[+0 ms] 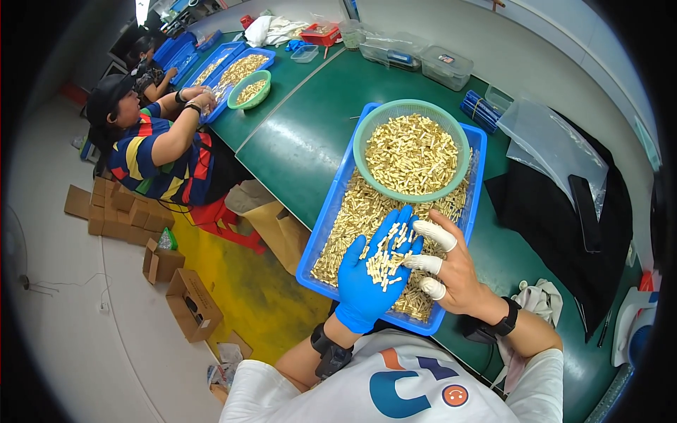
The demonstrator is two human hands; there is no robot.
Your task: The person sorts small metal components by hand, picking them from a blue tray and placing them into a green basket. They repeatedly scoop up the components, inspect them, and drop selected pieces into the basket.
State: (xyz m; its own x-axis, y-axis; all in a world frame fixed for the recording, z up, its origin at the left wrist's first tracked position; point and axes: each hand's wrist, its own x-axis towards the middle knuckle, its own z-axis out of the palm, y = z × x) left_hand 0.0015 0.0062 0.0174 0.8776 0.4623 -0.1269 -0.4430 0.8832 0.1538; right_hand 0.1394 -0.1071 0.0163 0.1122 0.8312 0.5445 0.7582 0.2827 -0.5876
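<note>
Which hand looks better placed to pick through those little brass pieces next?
Probably the right hand: its capped fingertips hover beside the small brass pieces heaped on the blue-gloved left hand, which is flat and occupied.

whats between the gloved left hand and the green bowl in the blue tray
Head view: loose small brass-coloured parts heaped in the blue tray lie between the left hand and the green bowl.

left grip [374, 271]: my blue-gloved palm faces up, flat, fingers spread forward | right grip [451, 271]: bare, white cots on three fingertips [436, 233], fingers reaching left across my gloved palm | both wrists: dark bands | forearms enter from below
</note>
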